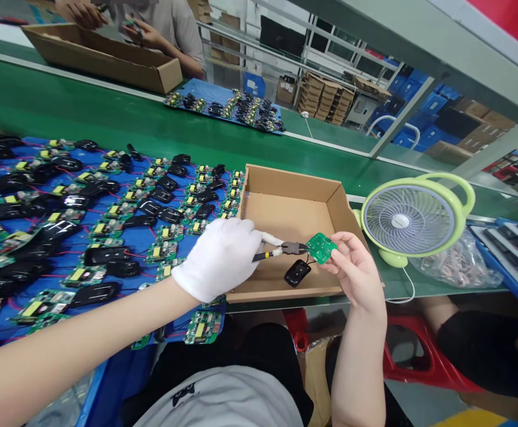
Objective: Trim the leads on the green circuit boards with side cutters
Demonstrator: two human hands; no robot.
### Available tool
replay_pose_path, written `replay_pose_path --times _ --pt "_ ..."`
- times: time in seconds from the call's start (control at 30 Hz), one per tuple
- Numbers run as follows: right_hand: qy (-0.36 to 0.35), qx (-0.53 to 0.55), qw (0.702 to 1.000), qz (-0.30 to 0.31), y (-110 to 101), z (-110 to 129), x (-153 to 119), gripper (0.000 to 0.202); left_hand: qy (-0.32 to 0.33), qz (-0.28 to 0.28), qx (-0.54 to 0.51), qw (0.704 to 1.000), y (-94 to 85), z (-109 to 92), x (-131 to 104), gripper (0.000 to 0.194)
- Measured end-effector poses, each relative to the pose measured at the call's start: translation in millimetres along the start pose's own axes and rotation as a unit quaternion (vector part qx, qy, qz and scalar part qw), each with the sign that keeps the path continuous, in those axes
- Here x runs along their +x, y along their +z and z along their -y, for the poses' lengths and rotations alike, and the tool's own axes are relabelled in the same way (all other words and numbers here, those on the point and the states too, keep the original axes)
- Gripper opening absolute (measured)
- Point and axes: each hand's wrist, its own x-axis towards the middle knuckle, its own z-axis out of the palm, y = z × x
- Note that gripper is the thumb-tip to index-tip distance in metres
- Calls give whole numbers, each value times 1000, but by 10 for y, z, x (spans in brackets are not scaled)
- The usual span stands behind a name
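Note:
My left hand [223, 258], in a white glove, is closed around the handles of a pair of cutting pliers [291, 248]. The jaws of the pliers meet the left edge of a green circuit board [321, 248]. Bare fingers of my right hand [352, 264] pinch that board by its right side, solder side facing me. From the board a black plastic housing [297, 273] hangs by a short wire. Both hands are above an open cardboard box [285, 201]. Whether the jaws grip a lead is too small to tell.
On the left, a blue tray [147, 172] carries rows of circuit boards wired to black housings. A green fan [407, 219] stands right of the box, beside a plastic bag [458, 264]. Across the bench, a person works behind a long cardboard box [102, 62] and another loaded blue tray [223, 98].

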Motion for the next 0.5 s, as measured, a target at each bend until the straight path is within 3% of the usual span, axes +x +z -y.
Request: replay_pose_path --times 0.5 --pt "-6 -10 1000 7 2 -3 10 29 8 -16 8 1000 -12 -16 9 17"
